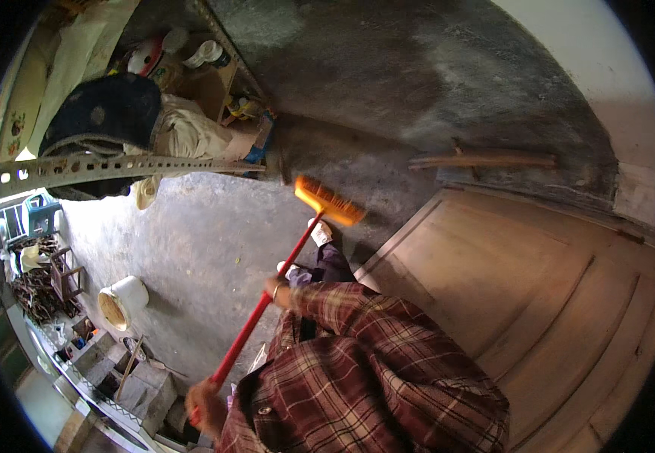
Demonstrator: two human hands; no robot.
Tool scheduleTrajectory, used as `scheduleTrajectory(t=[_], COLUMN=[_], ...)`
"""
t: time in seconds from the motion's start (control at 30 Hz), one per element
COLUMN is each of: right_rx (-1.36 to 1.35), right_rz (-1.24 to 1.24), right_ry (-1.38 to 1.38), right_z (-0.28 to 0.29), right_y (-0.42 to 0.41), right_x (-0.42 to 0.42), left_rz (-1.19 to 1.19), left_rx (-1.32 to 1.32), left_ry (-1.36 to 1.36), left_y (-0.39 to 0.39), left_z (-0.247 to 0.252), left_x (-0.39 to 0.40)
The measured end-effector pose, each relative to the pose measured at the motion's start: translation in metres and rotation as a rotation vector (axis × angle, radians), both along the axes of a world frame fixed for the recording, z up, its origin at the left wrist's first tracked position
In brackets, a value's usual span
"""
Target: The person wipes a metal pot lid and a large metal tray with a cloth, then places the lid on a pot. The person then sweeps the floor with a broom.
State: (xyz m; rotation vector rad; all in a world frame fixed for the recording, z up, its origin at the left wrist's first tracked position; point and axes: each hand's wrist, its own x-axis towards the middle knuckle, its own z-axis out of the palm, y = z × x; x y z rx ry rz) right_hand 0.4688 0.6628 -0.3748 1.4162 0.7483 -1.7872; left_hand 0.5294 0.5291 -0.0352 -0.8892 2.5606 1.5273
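A push broom has a red handle [245, 334] and an orange bristled head [330, 201], which is slightly blurred. My left hand [207, 405] grips the handle's upper end at the lower left. Farther down the shaft, my right hand [278, 292], with a bangle at the wrist, is closed around it. The broom head is beside my white shoe [320, 232], over the grey concrete floor [208, 226]; whether its bristles touch the floor I cannot tell. Plaid sleeves cover both arms.
A perforated metal shelf [191, 164] holding cloths stands at upper left. A wooden panel [520, 255] lies to the right. On the left are a white bucket [135, 294], a small stool [67, 274], piled sticks [36, 291] and concrete blocks [149, 390].
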Motion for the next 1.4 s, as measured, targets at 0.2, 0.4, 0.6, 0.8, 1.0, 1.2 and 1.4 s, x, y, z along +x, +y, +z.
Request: scheduleTrajectory(t=[0.2, 0.4, 0.6, 0.8, 1.0, 1.2, 1.4], right_rx=[-0.055, 0.245, 0.134, 0.188, 0.201, -0.313, -0.248], right_rz=[-0.295, -0.565, -0.578, -0.65, -0.313, -0.994, -1.312], right_ry=[0.065, 0.173, -0.032, 0.072, 0.097, -0.084, 0.402], right_z=[0.074, 0.0, -0.015, 0.075, -0.102, 0.078, 0.09], right_y=[0.079, 0.259, 0.209, 0.208, 0.194, 0.11, 0.204], right_x=[-0.011, -0.052, -0.104, -0.083, -0.035, -0.06, -0.035], left_rz=[-0.232, -0.937, -0.766, -0.347, -0.761, -0.699, -1.215], left_rx=[0.045, 0.561, 0.374, 0.681, 0.442, 0.517, 0.992], left_ry=[0.148, 0.032, 0.207, 0.285, 0.102, 0.277, 0.294], left_y=[0.064, 0.179, 0.178, 0.135, 0.171, 0.12, 0.202], left_z=[0.05, -0.075, -0.015, 0.003, -0.03, 0.051, 0.067], left_x=[-0.057, -0.148, -0.167, -0.153, -0.123, -0.145, -0.203])
